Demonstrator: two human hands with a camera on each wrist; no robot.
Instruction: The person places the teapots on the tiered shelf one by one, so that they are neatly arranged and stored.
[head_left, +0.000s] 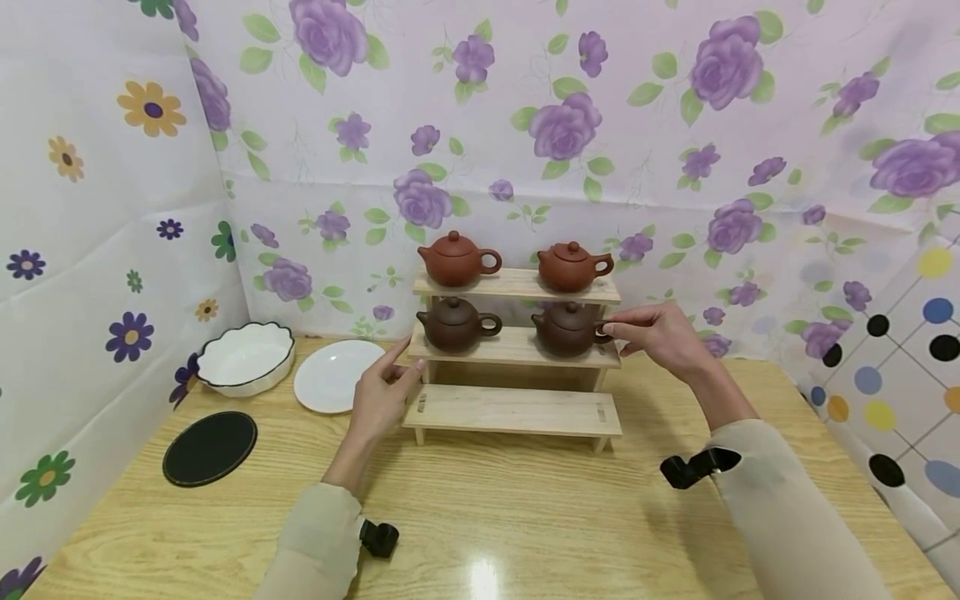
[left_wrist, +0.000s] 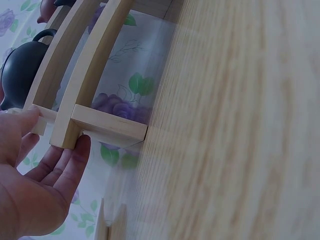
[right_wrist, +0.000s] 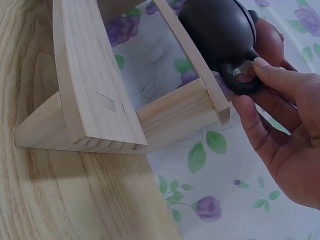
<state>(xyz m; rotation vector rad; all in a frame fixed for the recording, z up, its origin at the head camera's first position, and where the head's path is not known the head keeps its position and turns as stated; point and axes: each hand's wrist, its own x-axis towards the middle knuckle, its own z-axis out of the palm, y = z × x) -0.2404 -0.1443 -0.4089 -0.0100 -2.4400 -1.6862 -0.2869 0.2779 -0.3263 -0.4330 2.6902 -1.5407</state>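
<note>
A wooden three-step display stand (head_left: 510, 408) stands on the table, its lowest step bare. Two dark brown teapots, a left one (head_left: 453, 325) and a right one (head_left: 566, 330), sit on the middle step. My right hand (head_left: 660, 337) pinches the right dark teapot's loop handle (right_wrist: 240, 86) between thumb and fingers, at the right end of that step. With the thumb near the front corner, my left hand (head_left: 382, 398) grips the stand's left end. In the left wrist view, its fingertips (left_wrist: 80, 145) touch the wood from below.
Two reddish-brown teapots, a left one (head_left: 454, 260) and a right one (head_left: 570, 268), stand on the top step. Left of the stand are a white plate (head_left: 337, 377), a scalloped white bowl (head_left: 247, 362) and a black round mat (head_left: 210, 448). Floral cloth (head_left: 495, 125) hangs behind.
</note>
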